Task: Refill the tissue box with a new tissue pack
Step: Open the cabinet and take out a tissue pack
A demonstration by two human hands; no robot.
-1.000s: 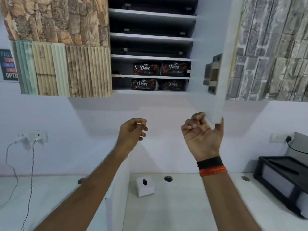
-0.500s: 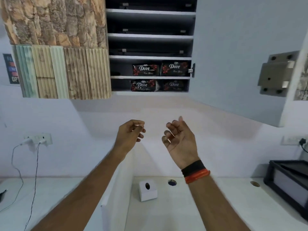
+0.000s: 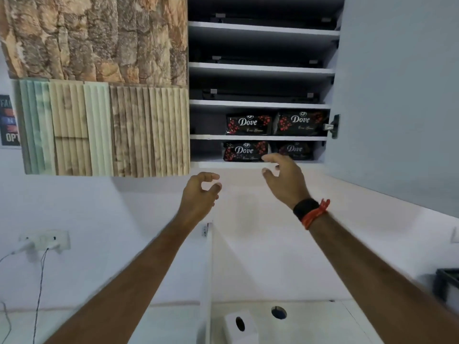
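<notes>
Several black "Dove" tissue packs lie on the two lowest shelves of the open wall cabinet: one at the lower left [image 3: 245,151], one at the lower right [image 3: 295,150], two above [image 3: 249,124]. My right hand [image 3: 285,178] is raised just below the lowest shelf, fingers spread, empty, its fingertips overlapping the lower packs in view. My left hand [image 3: 200,194] hangs lower and to the left, fingers loosely curled, holding nothing. The white cube tissue box [image 3: 240,328] with a dark oval slot stands on the counter far below.
The cabinet door [image 3: 397,95] stands swung open on the right. A closed textured door [image 3: 99,83] is on the left. A white divider panel [image 3: 207,269] rises from the counter. A wall socket with cables [image 3: 44,240] sits at left, a black tray [image 3: 447,281] at right.
The door has swung fully open. My right hand let go of its edge, opened and rose toward the lowest shelf. The view tilted upward and came closer to the cabinet.
</notes>
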